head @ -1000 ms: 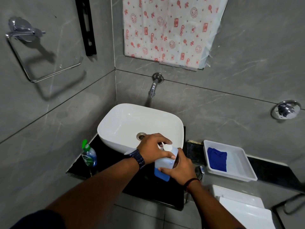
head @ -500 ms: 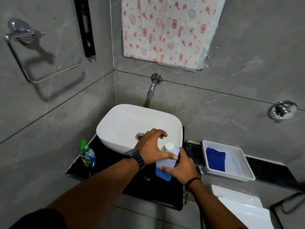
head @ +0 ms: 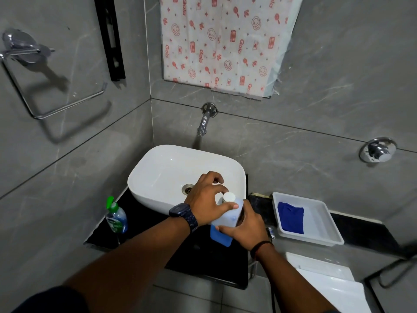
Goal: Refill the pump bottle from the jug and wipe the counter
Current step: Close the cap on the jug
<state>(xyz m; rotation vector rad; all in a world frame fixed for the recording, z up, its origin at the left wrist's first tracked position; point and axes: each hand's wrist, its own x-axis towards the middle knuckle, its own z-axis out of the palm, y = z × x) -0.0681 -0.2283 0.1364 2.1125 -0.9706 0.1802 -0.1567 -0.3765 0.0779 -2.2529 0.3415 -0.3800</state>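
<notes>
A translucent jug (head: 223, 224) with blue liquid in its lower part and a white cap (head: 229, 196) stands on the black counter (head: 203, 263) in front of the white basin (head: 158, 172). My right hand (head: 244, 227) wraps the jug's body from the right. My left hand (head: 208, 197) sits at the jug's top, thumb across its shoulder and fingers curled beside the cap. A pump bottle (head: 116, 218) with a green pump and blue liquid stands at the counter's left end, away from both hands. A folded blue cloth (head: 290, 217) lies in a white tray (head: 325, 222).
A wall tap (head: 204, 123) hangs over the basin. The tray rests on a ledge to the right of the basin. A white toilet tank lid (head: 327, 281) lies below it. A chrome towel ring (head: 45, 86) is on the left wall, a valve knob (head: 376, 150) on the right.
My left hand has shifted off the cap, which now shows fully beside the fingers. The jug and my right hand stay in place on the counter.
</notes>
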